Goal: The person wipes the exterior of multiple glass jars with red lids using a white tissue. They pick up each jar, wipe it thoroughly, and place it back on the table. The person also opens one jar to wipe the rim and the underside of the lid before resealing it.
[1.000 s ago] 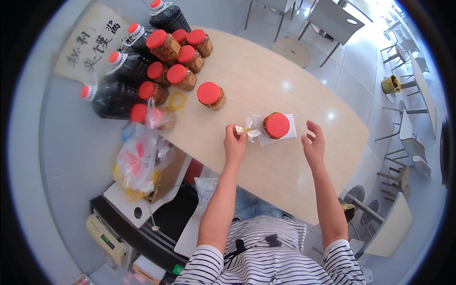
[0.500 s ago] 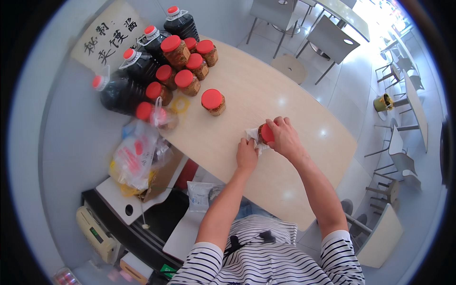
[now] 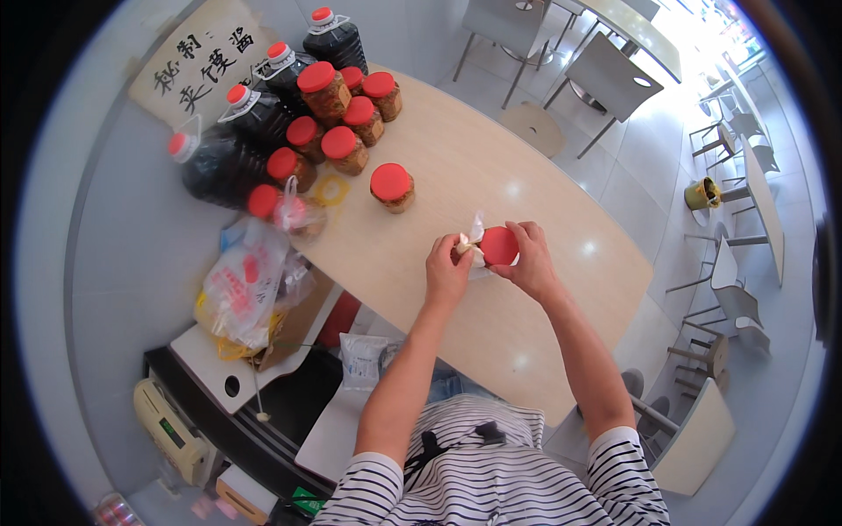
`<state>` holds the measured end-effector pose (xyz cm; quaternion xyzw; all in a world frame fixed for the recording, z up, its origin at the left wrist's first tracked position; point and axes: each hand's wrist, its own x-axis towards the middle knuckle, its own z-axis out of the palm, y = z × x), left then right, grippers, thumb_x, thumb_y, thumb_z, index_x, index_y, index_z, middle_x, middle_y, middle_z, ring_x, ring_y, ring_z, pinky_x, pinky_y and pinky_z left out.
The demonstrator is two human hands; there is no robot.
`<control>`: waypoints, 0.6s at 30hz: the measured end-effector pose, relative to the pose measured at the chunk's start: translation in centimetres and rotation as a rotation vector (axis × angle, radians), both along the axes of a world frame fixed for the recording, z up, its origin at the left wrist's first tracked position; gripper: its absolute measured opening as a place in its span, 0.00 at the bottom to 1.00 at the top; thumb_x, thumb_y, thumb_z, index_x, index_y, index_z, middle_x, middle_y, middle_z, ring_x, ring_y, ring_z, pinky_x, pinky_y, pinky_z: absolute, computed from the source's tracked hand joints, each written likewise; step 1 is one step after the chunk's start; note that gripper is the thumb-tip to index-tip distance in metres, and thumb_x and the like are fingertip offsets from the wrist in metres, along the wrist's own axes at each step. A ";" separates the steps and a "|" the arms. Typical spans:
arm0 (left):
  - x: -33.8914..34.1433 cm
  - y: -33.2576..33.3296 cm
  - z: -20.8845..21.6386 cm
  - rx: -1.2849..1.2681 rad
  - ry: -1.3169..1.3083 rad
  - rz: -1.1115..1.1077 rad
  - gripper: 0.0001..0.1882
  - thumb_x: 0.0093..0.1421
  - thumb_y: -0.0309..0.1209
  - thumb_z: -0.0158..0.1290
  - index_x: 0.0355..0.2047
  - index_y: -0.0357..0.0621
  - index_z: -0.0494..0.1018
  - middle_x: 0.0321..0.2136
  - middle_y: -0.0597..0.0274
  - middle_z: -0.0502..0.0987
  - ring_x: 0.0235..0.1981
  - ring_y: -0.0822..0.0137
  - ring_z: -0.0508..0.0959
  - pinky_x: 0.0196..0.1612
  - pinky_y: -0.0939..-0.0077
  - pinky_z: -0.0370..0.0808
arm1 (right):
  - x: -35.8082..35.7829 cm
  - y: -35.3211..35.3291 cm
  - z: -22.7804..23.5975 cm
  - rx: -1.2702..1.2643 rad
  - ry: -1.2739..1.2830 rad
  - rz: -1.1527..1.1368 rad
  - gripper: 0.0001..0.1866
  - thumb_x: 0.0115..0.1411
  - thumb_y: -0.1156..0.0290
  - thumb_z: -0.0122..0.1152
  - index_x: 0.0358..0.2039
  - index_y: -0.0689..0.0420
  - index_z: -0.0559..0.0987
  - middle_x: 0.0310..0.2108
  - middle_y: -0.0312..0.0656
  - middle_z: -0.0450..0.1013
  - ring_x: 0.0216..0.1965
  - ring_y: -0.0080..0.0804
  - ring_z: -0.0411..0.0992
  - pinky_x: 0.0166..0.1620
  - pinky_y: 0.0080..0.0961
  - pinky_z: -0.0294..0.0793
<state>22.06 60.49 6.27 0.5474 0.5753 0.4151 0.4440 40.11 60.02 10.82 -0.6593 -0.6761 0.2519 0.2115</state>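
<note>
Over the middle of the pale wooden table (image 3: 452, 167), my right hand (image 3: 533, 263) grips a jar (image 3: 500, 245) by the side of its red lid. The lid faces up toward me and hides most of the jar's body. Close at its left, my left hand (image 3: 448, 273) pinches a crumpled white tissue (image 3: 474, 239), one corner of which sticks up. The tissue is against the jar's left side. Another red-lidded jar (image 3: 392, 187) with brown contents stands alone to the left of my hands.
Several similar jars (image 3: 344, 149) crowd the table's far left corner. Behind them, large dark bottles (image 3: 224, 167) line the wall beneath a handwritten sign (image 3: 203, 61). Plastic bags (image 3: 241, 285) hang at the left edge. Chairs (image 3: 605, 79) and a round stool (image 3: 532, 130) stand beyond the table.
The jar's lid has turned to face up more, and my right hand has shifted to its right side. My left hand has moved slightly left and up, and the tissue now stands up bunched.
</note>
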 end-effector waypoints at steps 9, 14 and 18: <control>2.7 2.2 1.6 0.127 0.174 -0.200 0.17 0.55 0.21 0.60 0.46 0.42 0.78 0.40 0.57 0.72 0.42 0.55 0.74 0.45 0.63 0.76 | -0.2 -0.6 -2.4 0.106 0.258 -0.079 0.39 0.38 0.72 0.80 0.54 0.58 0.73 0.51 0.47 0.68 0.55 0.48 0.65 0.56 0.38 0.71; 5.8 4.8 2.6 0.211 0.400 -0.252 0.13 0.53 0.24 0.61 0.40 0.41 0.76 0.37 0.56 0.73 0.43 0.52 0.72 0.47 0.60 0.74 | 0.4 -0.6 -3.0 0.148 0.299 -0.084 0.38 0.36 0.72 0.80 0.51 0.58 0.74 0.49 0.47 0.69 0.53 0.47 0.66 0.55 0.38 0.71; 5.7 6.0 2.2 0.317 0.451 -0.273 0.11 0.53 0.24 0.62 0.35 0.40 0.74 0.35 0.55 0.73 0.41 0.50 0.73 0.46 0.59 0.72 | 0.0 -0.4 -3.0 0.138 0.313 -0.133 0.38 0.35 0.72 0.81 0.50 0.59 0.74 0.48 0.47 0.69 0.52 0.47 0.66 0.54 0.37 0.71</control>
